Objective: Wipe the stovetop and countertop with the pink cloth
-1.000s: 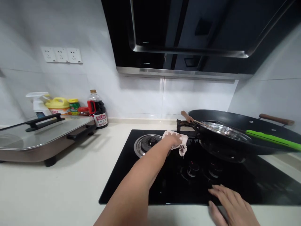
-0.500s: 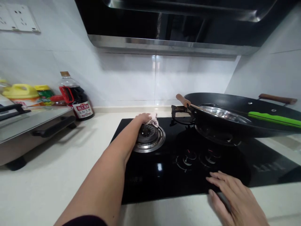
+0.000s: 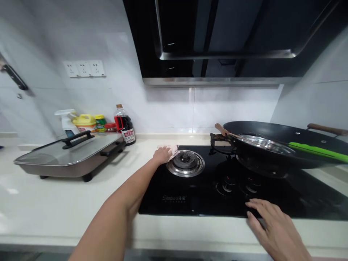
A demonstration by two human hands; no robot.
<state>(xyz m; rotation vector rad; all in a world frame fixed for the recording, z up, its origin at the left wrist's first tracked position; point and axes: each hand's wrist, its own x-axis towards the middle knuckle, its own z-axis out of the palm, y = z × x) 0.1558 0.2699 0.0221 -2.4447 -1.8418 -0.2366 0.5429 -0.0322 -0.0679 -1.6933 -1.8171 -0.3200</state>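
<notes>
Head view: from where I stand, a black glass hob [image 3: 206,204] is set in a pale bench [image 3: 100,203], with both hands reaching in from the near side.
Left hand [image 3: 162,155]: palm down, fingers bent over a pale pink cloth [image 3: 174,149] and pressing it down; the fingers hide how tightly it is gripped.
Cloth: bunched at the hob's rear left corner, just beside the burner [image 3: 185,161]; whether it laps over the metal ring I cannot tell.
Right hand [image 3: 274,228]: fingers loosely spread and thumb apart, by the hob's front edge, with nothing seen in its grasp; the underside of the palm is hidden.
Burner: bare, its round ring and dark cap exposed, with no pan over it.
Wok [image 3: 272,156]: over the hob's right side, behind the two knobs [image 3: 228,184], with a shiny metal piece [image 3: 266,142] and a green handle [image 3: 317,150] in it.
Wiping: to my eye the step in hand is a wipe around this burner, now at its back left side.
Next stroke: it would seem to call for keeping the cloth flat and following the ring towards the front glass; the wok probably has to be lifted away before the right side can be reached.
</notes>
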